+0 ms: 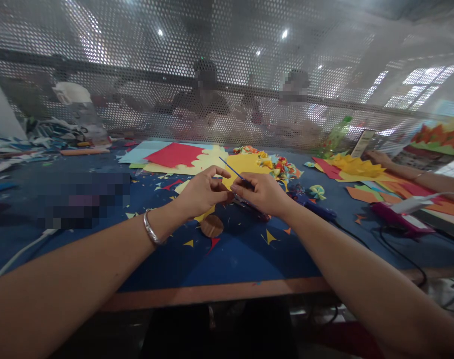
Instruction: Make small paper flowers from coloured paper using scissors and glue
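Above the blue table, my right hand [260,192] is closed around a thin blue stick [230,167] that points up and to the left. My left hand [202,192] is beside it, its fingers curled in a pinch close to my right fingertips. What the left fingers hold, if anything, is too small to make out. Under the hands lies yellow paper [245,163], and a brown round disc [212,227] rests just below my left hand. A dark object lies partly hidden beneath my right hand. Small folded paper pieces [285,168] are heaped behind it.
A blue glue gun [317,207] with a cord lies to the right. Red paper [174,154] and scattered scraps cover the table. A perforated metal screen [137,109] stands behind. At left is a bottle [83,114]; at right, a green bottle [334,137] and another person's arm [402,172].
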Demonstrator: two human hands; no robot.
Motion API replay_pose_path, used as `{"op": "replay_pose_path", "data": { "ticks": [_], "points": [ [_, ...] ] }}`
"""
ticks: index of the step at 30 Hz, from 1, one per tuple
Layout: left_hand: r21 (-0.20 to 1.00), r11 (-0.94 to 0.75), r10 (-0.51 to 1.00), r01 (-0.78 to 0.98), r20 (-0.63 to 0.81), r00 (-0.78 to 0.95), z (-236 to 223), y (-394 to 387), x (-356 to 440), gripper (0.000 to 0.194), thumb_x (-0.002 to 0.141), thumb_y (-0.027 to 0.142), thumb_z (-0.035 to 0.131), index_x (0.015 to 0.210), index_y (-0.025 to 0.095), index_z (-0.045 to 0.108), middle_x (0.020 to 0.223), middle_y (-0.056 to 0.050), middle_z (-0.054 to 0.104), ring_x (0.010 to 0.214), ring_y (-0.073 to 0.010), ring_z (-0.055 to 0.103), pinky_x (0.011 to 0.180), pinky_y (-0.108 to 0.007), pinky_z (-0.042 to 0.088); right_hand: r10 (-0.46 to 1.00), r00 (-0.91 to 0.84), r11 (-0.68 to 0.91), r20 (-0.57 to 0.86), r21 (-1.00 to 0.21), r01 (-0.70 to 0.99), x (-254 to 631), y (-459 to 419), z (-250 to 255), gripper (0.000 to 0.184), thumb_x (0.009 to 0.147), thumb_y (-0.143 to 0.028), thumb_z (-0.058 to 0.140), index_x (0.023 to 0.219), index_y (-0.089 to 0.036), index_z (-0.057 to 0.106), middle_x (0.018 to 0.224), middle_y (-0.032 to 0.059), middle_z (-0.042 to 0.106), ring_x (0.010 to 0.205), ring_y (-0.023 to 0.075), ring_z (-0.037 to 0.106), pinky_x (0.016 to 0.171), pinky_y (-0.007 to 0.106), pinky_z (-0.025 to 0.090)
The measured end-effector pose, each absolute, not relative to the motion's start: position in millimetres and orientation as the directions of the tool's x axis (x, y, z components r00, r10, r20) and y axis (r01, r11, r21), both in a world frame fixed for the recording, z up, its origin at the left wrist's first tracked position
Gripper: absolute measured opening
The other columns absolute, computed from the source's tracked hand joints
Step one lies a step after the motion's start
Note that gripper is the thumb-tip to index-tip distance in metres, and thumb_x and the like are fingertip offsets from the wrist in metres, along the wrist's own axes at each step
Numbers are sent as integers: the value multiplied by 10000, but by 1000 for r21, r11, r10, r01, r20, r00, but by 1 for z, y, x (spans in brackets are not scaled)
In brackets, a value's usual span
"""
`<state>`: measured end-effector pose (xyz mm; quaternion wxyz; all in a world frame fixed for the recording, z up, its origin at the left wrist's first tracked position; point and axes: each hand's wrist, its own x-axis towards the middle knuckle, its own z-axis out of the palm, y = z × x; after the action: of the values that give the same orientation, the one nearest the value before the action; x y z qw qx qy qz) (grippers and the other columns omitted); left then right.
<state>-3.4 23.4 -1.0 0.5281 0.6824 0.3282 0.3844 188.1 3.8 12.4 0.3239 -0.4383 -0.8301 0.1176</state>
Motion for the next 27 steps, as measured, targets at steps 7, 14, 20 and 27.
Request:
{"op": "replay_pose_path", "data": {
  "ticks": [7, 14, 20, 27],
  "points": [
    [997, -66, 887, 41, 40, 460, 1, 22, -2, 362, 711, 105, 743, 1012, 143, 545, 660, -3, 695, 615, -131, 672, 636, -266, 508, 809, -415, 583, 418, -472, 661, 188, 3, 12, 216, 877, -345, 563, 818, -146, 627, 662, -11, 566, 571, 99, 443, 567, 241, 315],
    [1000, 0, 871, 16, -8, 492, -2, 23, -2, 266, 721, 119, 751, 936, 135, 596, 691, -17, 711, 640, -119, 686, 634, -243, 513, 798, -431, 595, 422, -436, 675, 187, 2, 14, 220, 880, -345, 550, 784, -154, 602, 652, -18, 530, 574, 100, 425, 570, 241, 304],
    [1000, 2, 875, 26, -14, 484, -1, 23, -2, 286, 716, 101, 738, 957, 143, 591, 664, -3, 705, 623, -118, 680, 629, -243, 504, 796, -439, 598, 416, -429, 677, 188, 2, 14, 223, 888, -345, 545, 801, -149, 606, 639, -23, 516, 560, 96, 414, 567, 243, 297],
    [999, 36, 870, 40, -51, 491, 3, 20, -2, 271, 715, 121, 748, 940, 131, 597, 668, -5, 702, 622, -113, 680, 612, -221, 495, 784, -457, 612, 419, -407, 677, 189, 2, 13, 227, 895, -343, 537, 811, -149, 619, 653, -16, 536, 580, 104, 434, 576, 240, 301]
  ]
}}
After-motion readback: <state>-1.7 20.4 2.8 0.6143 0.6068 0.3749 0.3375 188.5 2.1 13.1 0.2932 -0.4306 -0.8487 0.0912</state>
